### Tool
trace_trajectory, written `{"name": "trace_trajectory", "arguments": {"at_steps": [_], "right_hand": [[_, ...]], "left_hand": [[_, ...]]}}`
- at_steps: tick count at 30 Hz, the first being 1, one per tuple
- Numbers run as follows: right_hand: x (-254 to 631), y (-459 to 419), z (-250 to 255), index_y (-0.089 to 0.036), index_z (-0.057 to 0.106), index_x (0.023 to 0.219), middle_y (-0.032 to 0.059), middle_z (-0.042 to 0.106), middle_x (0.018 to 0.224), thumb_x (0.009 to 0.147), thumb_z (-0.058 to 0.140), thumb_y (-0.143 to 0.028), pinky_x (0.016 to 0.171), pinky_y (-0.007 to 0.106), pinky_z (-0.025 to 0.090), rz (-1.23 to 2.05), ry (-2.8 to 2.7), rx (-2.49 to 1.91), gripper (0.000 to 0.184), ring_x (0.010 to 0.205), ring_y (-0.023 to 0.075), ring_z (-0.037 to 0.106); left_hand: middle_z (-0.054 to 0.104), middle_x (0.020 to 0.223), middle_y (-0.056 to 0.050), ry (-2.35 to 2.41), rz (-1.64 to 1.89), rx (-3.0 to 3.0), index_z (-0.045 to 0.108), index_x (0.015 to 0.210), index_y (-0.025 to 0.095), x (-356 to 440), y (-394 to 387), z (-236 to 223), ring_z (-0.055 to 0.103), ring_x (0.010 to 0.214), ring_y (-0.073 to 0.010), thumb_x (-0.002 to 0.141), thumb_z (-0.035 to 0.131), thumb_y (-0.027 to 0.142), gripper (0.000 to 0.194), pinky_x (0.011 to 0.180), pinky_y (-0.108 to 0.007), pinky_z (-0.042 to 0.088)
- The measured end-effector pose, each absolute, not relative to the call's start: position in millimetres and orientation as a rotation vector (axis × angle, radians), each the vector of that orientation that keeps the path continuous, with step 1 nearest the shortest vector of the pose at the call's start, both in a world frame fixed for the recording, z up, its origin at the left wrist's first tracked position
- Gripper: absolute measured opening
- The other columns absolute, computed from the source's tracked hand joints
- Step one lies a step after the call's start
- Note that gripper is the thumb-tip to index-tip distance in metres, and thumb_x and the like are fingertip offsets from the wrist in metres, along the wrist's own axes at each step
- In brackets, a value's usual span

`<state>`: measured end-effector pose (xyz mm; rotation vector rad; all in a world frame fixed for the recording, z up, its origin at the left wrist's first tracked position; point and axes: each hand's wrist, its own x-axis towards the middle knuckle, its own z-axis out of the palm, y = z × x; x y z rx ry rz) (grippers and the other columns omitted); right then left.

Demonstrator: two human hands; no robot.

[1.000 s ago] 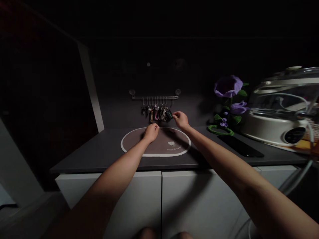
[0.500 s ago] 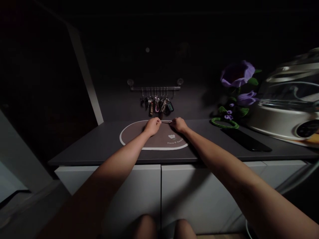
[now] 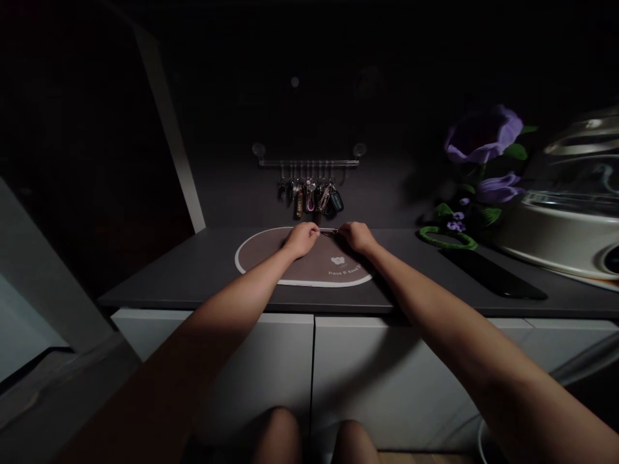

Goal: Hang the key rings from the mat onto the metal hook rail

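Observation:
Above the far part of a brown oval mat (image 3: 264, 261) with a white rim, both of my hands are closed and face each other. Between their fingertips runs a small thin metal thing (image 3: 329, 232), shiny and too small to name surely; it looks like part of a key or key ring. My left hand (image 3: 302, 239) pinches its left end, and my right hand (image 3: 356, 236) grips its right end, with most of the fingers hidden. Just behind the hands, several bunches of keys (image 3: 311, 196) with tags hang from a clear hook rail (image 3: 309, 163) on the wall.
The mat lies on a dark grey countertop (image 3: 169, 264) above white cabinet doors (image 3: 367, 380). To the right are purple knitted flowers (image 3: 483, 138), a green ring (image 3: 447, 240), a flat black object (image 3: 493, 274) and a white appliance with a clear lid (image 3: 556, 232).
My view has shifted slightly, so things sit a little further right. Both hands stay closed over the mat, and the thin metal thing between them shows slightly more.

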<state>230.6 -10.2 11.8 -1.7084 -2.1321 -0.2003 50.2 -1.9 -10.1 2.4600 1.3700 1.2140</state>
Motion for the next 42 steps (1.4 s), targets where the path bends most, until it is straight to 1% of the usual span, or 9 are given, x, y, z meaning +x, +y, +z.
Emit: {"name": "trace_trajectory", "arguments": {"at_steps": [5,11,16,21,24,28,33,37,42], "right_hand": [[226,-18,17,-0.015,0.067,0.082,0.0084,0.069,0.085,0.085,0.041,-0.023,0.063,0.020,0.035,-0.120,-2.076,-1.540,0.027,0.077,0.0146,0.060],[222,-17,15,-0.013,0.065,0.083,0.0086,0.068,0.080,0.085,0.043,-0.024,0.061,0.020,0.034,-0.123,-2.075,-1.349,0.025,0.069,0.0132,0.056],[219,-18,14,-0.014,0.065,0.083,0.0075,0.067,0.078,0.086,0.043,-0.026,0.063,0.021,0.036,-0.095,-2.122,-1.167,0.025,0.069,0.0136,0.056],[217,-19,14,-0.014,0.065,0.085,0.0072,0.067,0.079,0.085,0.043,-0.027,0.065,0.022,0.038,-0.061,-2.112,-1.123,0.025,0.071,0.0143,0.058],[217,-20,14,-0.015,0.065,0.086,0.0074,0.068,0.082,0.084,0.046,-0.027,0.067,0.023,0.039,-0.058,-2.079,-1.118,0.023,0.074,0.0151,0.059],[215,-23,16,-0.016,0.066,0.089,0.0073,0.068,0.088,0.082,0.051,-0.027,0.070,0.024,0.041,0.008,-2.052,-1.121,0.020,0.080,0.0164,0.061],[214,-26,16,-0.017,0.065,0.089,0.0042,0.068,0.086,0.076,0.057,-0.022,0.071,0.025,0.042,0.104,-2.057,-1.157,0.016,0.077,0.0148,0.060],[212,-27,15,-0.018,0.063,0.091,0.0032,0.067,0.087,0.077,0.054,-0.028,0.073,0.025,0.042,0.185,-2.034,-1.133,0.019,0.077,0.0138,0.059],[211,-21,10,-0.017,0.059,0.087,0.0027,0.064,0.084,0.080,0.048,-0.035,0.071,0.025,0.042,0.255,-1.930,-1.042,0.022,0.074,0.0127,0.055]], "left_hand": [[0.061,0.081,-0.005,1.321,1.260,2.496,0.066,0.089,0.014,52,-6,-7,0.053,0.072,-0.0128,0.076,0.053,0.017,0.019,0.071,-0.025,0.042],[0.061,0.084,-0.006,1.272,1.313,2.498,0.067,0.092,0.014,54,-10,-4,0.052,0.067,-0.0112,0.077,0.055,0.023,0.021,0.069,-0.024,0.042],[0.062,0.082,-0.006,1.300,1.302,2.535,0.069,0.087,0.015,54,-13,-2,0.053,0.070,-0.0132,0.077,0.056,0.027,0.020,0.070,-0.025,0.042],[0.065,0.082,-0.006,1.313,1.347,2.523,0.069,0.082,0.015,53,-11,0,0.055,0.078,-0.0154,0.079,0.051,0.022,0.019,0.074,-0.026,0.041],[0.067,0.081,-0.006,1.297,1.439,2.341,0.068,0.081,0.014,53,-9,0,0.056,0.075,-0.0142,0.079,0.051,0.020,0.018,0.072,-0.025,0.042],[0.066,0.073,-0.006,1.218,1.548,1.927,0.066,0.078,0.011,53,-5,1,0.056,0.065,-0.0117,0.076,0.054,0.019,0.015,0.064,-0.023,0.042],[0.064,0.069,-0.003,1.069,1.511,1.535,0.064,0.078,0.011,55,-6,3,0.053,0.058,-0.0088,0.074,0.056,0.019,0.012,0.055,-0.020,0.039],[0.064,0.071,-0.003,0.981,1.493,1.490,0.063,0.077,0.012,56,-9,5,0.053,0.058,-0.0080,0.073,0.056,0.019,0.011,0.052,-0.018,0.037],[0.064,0.073,-0.003,0.903,1.444,1.584,0.063,0.081,0.013,56,-8,2,0.053,0.060,-0.0077,0.074,0.056,0.022,0.014,0.052,-0.018,0.038]]}}
